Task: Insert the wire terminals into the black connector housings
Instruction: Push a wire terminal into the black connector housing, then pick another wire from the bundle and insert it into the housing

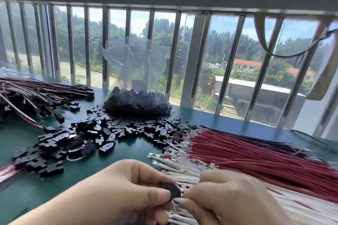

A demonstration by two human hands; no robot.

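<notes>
Nearest, at six o'clock, the left hand (pixel 117 193) is pinching a single black connector housing (pixel 174 190) between thumb and fingers, and the right hand (pixel 230 195) is meeting it from the five o'clock side, its fingertips (pixel 180 202) closing together right at the housing's edge over a small metal piece; whether that is a terminal already entering the housing is too blurred to tell. Under and beside the right hand, white wires (pixel 186 171) with metal terminals are lying fanned out, and red wires (pixel 256 153) are spreading away toward three o'clock on the green table (pixel 87 173). Toward the centre and nine o'clock, a loose pile of black housings (pixel 102 133) is sitting scattered across the table. Farther back, around twelve o'clock, a clear plastic bag (pixel 137 100) holding more black housings is standing open. At ten o'clock, finished wires with housings fitted (pixel 42 95) are lying bundled. Beyond everything, a barred window (pixel 197 56) is showing trees and rooftops.
</notes>
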